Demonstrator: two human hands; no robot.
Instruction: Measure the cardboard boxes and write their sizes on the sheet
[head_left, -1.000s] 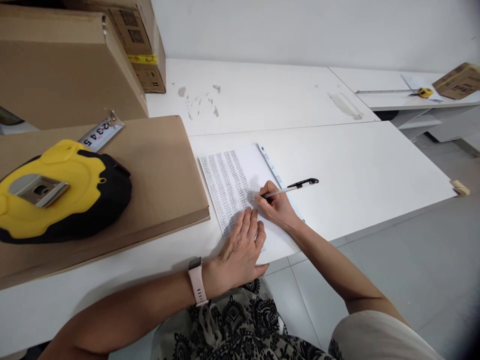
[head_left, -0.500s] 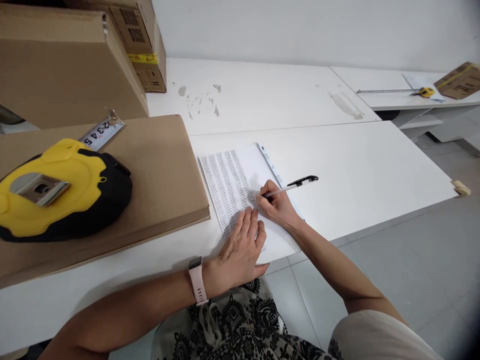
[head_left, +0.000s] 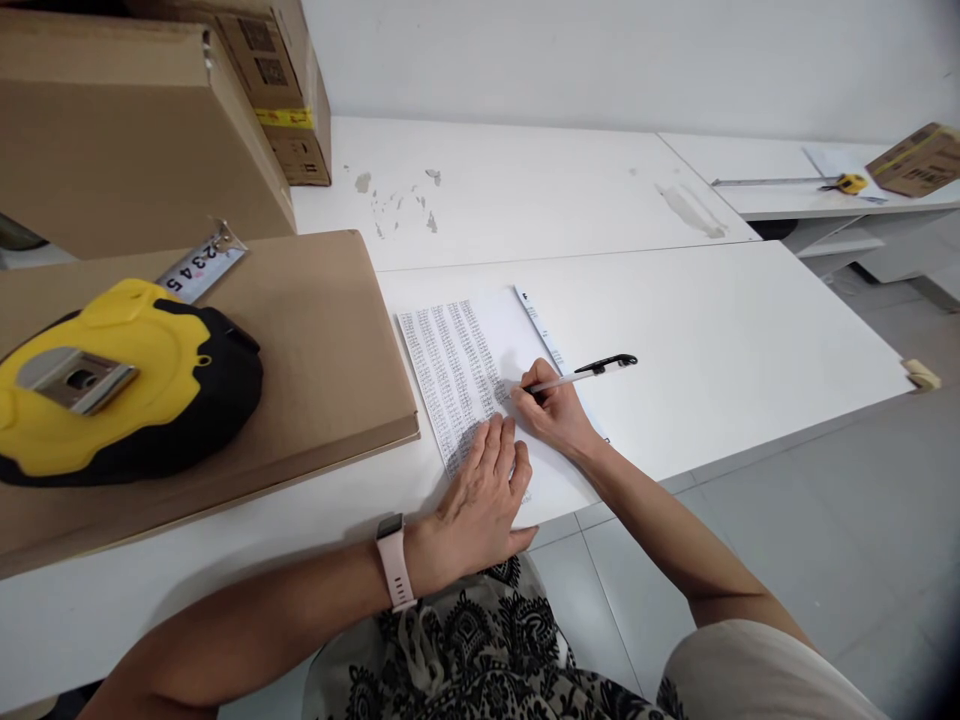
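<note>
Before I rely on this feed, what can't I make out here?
Paper, head view: writing too small to read; part covered by the left hand.
Pen, head view: tip obscured by the right hand.
Tape measure, head view: one end cut off by the picture's left edge.

Writing (head_left: 459, 365) on that white sheet (head_left: 501, 325) is way too tiny to read, and the left hand (head_left: 482, 490) hides some lower rows anyway. Can't tell if the blue strip (head_left: 541, 331) alongside is part of it. Tip of the pen (head_left: 570, 377) is lost at the right hand (head_left: 556, 412), lol. The yellow tape measure (head_left: 157, 335) and flat box (head_left: 330, 340) run out of view to the left; print on the far box (head_left: 916, 165) is just mush.
</note>
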